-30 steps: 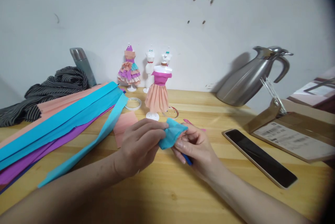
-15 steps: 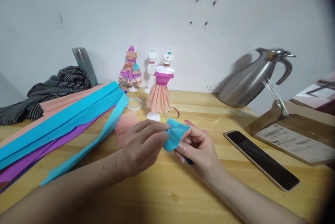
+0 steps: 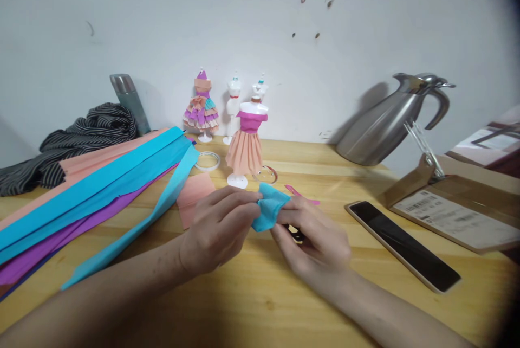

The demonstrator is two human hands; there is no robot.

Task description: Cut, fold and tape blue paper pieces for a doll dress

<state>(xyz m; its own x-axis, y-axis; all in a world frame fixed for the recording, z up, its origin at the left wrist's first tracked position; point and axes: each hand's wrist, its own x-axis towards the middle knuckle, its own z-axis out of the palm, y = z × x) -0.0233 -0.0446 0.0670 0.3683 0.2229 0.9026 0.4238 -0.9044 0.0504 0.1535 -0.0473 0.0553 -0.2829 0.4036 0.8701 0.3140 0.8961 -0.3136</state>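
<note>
A small folded piece of turquoise crepe paper (image 3: 270, 208) is held up between my two hands above the table. My left hand (image 3: 221, 226) pinches its left edge with thumb and fingers. At the opposite edge, my right hand (image 3: 314, 237) is closed on the paper with bent fingers. A dark object (image 3: 296, 234) shows inside the right palm, mostly hidden, so its kind cannot be made out. Just beyond the hands stands a mini dress form (image 3: 246, 139) wearing a magenta top and a pleated peach skirt. A peach paper piece (image 3: 194, 196) lies beside my left hand.
Crepe paper strips (image 3: 101, 191) lie at left near a striped cloth (image 3: 89, 131) and a flask (image 3: 132, 104). Behind are other dress forms (image 3: 202, 107) and a tape roll (image 3: 207, 161). A phone (image 3: 402, 245), cardboard box (image 3: 459, 207) and steel jug (image 3: 385, 120) occupy the right.
My right hand has turned and shifted its grip, its fingers now lying over the paper's right edge. The dark object in that palm shows more. My left hand keeps its pinch.
</note>
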